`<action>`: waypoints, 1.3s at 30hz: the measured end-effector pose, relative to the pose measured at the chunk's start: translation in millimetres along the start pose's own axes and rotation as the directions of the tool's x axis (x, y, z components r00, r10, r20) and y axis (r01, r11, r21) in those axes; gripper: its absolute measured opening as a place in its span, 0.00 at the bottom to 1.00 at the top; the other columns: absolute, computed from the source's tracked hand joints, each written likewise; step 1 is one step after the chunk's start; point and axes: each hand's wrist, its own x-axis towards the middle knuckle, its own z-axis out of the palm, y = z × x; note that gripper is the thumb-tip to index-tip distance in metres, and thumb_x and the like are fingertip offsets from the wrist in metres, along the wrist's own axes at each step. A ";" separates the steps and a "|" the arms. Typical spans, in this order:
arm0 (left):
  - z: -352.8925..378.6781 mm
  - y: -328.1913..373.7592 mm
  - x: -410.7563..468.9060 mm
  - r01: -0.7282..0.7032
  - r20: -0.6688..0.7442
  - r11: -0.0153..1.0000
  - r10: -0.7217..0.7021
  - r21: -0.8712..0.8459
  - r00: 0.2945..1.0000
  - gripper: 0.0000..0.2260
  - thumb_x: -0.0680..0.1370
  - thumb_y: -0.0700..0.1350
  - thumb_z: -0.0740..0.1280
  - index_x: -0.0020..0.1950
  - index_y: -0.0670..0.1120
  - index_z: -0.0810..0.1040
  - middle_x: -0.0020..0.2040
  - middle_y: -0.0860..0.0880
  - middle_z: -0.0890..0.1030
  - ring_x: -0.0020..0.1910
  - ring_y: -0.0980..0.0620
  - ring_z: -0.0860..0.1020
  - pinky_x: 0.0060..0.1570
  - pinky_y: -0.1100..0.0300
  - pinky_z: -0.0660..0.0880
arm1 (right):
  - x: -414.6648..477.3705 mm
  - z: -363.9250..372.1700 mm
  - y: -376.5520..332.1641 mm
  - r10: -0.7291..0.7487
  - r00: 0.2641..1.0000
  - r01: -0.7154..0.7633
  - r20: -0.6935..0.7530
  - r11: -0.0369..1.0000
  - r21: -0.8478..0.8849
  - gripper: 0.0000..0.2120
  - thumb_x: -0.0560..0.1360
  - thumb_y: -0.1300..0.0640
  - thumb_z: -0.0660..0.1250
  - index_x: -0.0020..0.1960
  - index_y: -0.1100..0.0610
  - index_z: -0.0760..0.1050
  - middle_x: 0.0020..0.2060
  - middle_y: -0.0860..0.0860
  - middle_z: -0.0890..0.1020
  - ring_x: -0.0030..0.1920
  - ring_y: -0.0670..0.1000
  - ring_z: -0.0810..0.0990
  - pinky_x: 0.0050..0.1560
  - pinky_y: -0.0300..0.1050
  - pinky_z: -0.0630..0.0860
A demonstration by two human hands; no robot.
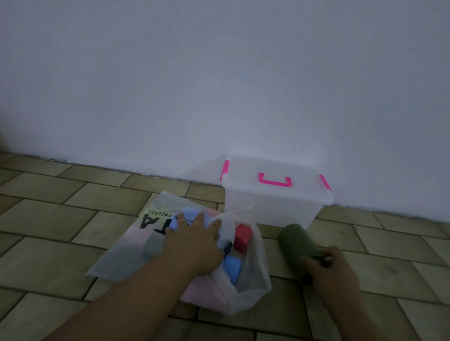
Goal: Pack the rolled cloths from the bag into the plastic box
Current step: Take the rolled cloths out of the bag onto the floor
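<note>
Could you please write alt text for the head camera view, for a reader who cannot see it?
On a tiled floor, a left hand presses a translucent bag of rolled cloths while the right hand grips a green roll. A lidded plastic box stands behind.

Two bare forearms enter from the bottom edge of the view, and no sleeve, cuff or other clothing shows on either. The left hand (194,248) wears no glove, ring or bracelet, and its wrist carries no watch or band. Its fingers are unadorned, with short nails as far as the dim light lets one tell. The right hand (329,269) is likewise ungloved, and no jewellery shows on the fingers or wrist that can be seen. Both arms appear smooth and unmarked; the low light and blur hide finer detail.
</note>
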 end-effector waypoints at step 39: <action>1.2 -24.2 -10.2 0.021 0.016 1.000 -0.021 -0.010 1.000 0.37 0.72 0.70 0.54 0.76 0.61 0.43 0.79 0.46 0.46 0.75 0.35 0.42 0.69 0.35 0.54 | -22.2 42.0 -28.1 -0.160 0.969 0.156 0.187 0.987 0.036 0.17 0.70 0.52 0.73 0.56 0.50 0.72 0.43 0.47 0.74 0.40 0.44 0.73 0.38 0.39 0.69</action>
